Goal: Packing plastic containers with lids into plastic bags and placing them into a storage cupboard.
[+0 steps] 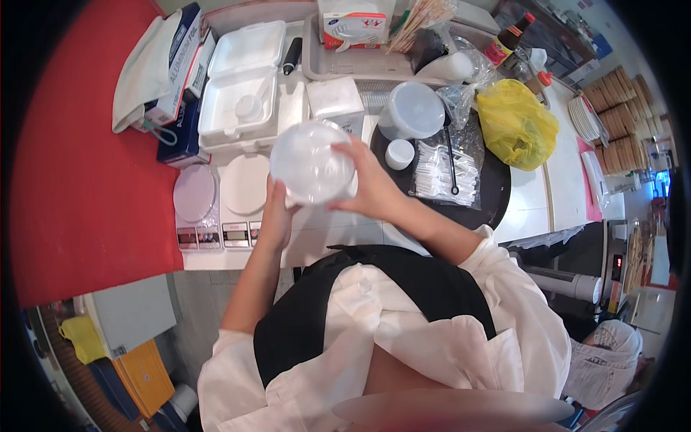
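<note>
Between my two hands is a round, translucent lidded plastic container (312, 162), held above the counter. My left hand (279, 213) grips its near left side, and my right hand (372, 181) curves around its right side. Left of the hands lie two kitchen scales, one with a white round plate (245, 183) and one wrapped in clear plastic (195, 193). To the right, a black round tray (494, 194) bears a larger lidded tub (413, 110), a small white-lidded cup (400, 154), a bag of white plastic cutlery (445, 175) and a thin black utensil (451, 156).
An open foam box (237, 108) with a small cup inside stands behind the scales, beside aluminum foil boxes (183, 70). A grey plastic basket (351, 62) holds a glove box (354, 29) and skewers. A yellow plastic bag (518, 124) sits right, near a sauce bottle (507, 40). Another person (604, 362) is lower right.
</note>
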`<action>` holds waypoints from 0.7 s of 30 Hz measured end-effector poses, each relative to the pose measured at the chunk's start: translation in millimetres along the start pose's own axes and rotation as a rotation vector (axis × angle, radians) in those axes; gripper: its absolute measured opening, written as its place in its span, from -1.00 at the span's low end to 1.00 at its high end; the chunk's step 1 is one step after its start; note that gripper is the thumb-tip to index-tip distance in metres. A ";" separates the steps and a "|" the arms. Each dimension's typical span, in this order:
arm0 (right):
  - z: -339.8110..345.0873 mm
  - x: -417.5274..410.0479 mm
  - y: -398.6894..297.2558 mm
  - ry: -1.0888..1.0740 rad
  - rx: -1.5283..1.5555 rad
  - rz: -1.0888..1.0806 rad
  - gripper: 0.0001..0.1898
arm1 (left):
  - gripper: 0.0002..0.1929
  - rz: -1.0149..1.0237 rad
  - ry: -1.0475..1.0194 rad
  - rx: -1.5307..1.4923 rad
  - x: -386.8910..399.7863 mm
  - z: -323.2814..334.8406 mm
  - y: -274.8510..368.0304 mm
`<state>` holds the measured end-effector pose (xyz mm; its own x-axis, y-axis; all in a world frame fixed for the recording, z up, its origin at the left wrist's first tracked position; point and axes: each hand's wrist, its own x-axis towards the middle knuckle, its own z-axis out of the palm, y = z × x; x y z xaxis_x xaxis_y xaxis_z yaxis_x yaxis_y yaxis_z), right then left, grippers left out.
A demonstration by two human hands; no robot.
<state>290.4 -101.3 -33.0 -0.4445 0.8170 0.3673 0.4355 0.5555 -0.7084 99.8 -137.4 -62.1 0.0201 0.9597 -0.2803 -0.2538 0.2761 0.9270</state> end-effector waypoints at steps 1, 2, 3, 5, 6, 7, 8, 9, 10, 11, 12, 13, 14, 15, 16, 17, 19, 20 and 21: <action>-3.6 -3.5 -9.7 0.010 -0.008 -0.001 -0.07 | -0.20 -0.003 -0.040 0.038 -10.8 -2.1 4.8; -12.4 -6.2 -22.8 -0.010 -0.002 -0.018 -0.04 | -0.20 -0.001 -0.050 0.040 -21.7 0.8 21.5; -23.6 -3.6 -33.8 -0.032 0.011 -0.041 -0.01 | -0.10 -0.009 -0.078 0.156 -37.0 7.1 52.5; -47.2 7.0 -42.7 0.001 0.098 -0.052 -0.04 | 0.07 0.025 -0.177 0.273 -48.1 6.5 88.2; -59.4 12.6 -49.4 0.022 0.211 -0.077 -0.07 | 0.13 0.068 -0.221 0.283 -52.7 1.8 104.0; -73.0 19.4 -52.5 0.110 0.162 -0.141 -0.05 | 0.14 0.185 -0.278 0.299 -52.0 12.0 125.7; -85.7 29.9 -56.2 0.188 0.127 -0.214 -0.03 | 0.15 0.300 -0.315 0.317 -50.4 21.0 145.7; -99.0 46.6 -62.6 0.302 0.106 -0.339 -0.06 | 0.11 0.455 -0.386 0.344 -37.1 19.0 157.7; -114.4 65.7 -66.1 0.421 0.071 -0.455 -0.08 | 0.08 0.609 -0.470 0.362 -11.2 18.6 168.9; -128.6 86.4 -72.3 0.423 -0.194 -0.531 -0.02 | 0.02 0.571 -0.319 0.299 3.3 35.8 191.8; -141.8 105.0 -75.9 0.427 -0.470 -0.600 0.05 | -0.04 0.534 -0.179 0.231 22.3 54.5 212.8; -150.8 122.5 -71.7 0.484 -0.251 -0.518 -0.12 | -0.17 0.574 -0.346 0.177 62.1 57.4 223.1; -154.1 143.3 -65.9 0.534 -0.009 -0.447 -0.29 | -0.31 0.617 -0.489 0.134 94.6 55.4 235.6; -160.0 161.4 -50.3 0.475 -0.166 -0.382 -0.21 | -0.43 0.512 -0.466 0.068 115.3 68.8 241.4; -167.5 174.7 -32.8 0.420 -0.332 -0.308 -0.14 | -0.55 0.406 -0.455 0.000 136.4 86.5 246.0; -163.6 187.1 -18.0 0.405 -0.382 -0.185 -0.13 | -0.51 0.327 -0.466 0.042 167.5 85.5 244.3; -154.3 204.2 24.1 0.404 -0.448 -0.052 -0.12 | -0.34 0.299 -0.431 0.182 216.3 92.7 215.7; -151.4 210.2 50.8 0.321 -0.433 0.066 -0.08 | -0.19 0.355 -0.381 0.278 233.5 103.3 200.7; -144.8 215.7 72.7 0.235 -0.409 0.181 -0.03 | -0.19 0.359 -0.392 0.281 250.9 103.0 187.0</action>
<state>339.5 137.7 82.1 -0.1659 0.8924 0.4196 0.7810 0.3787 -0.4966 157.0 160.4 66.6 0.3490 0.9286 0.1262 -0.0467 -0.1173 0.9920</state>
